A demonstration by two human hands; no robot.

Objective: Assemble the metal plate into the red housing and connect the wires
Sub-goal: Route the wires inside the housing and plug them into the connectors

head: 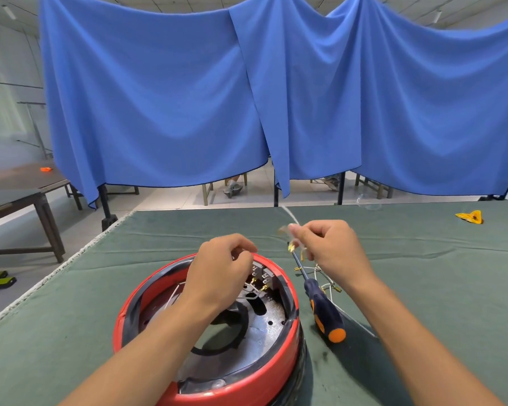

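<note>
The round red housing stands on the green mat in front of me, with the metal plate lying inside it. Brass terminals show at the plate's far edge. My left hand hovers over the housing's far rim with curled fingers, near those terminals; whether it holds anything is hidden. My right hand is raised to the right of the housing and pinches a thin white wire that is blurred. More white wires with brass ends lie under that hand.
A screwdriver with a dark blue and orange handle lies on the mat right of the housing. A yellow piece sits at the far right. A blue curtain hangs behind the table. The mat's left edge drops to the floor.
</note>
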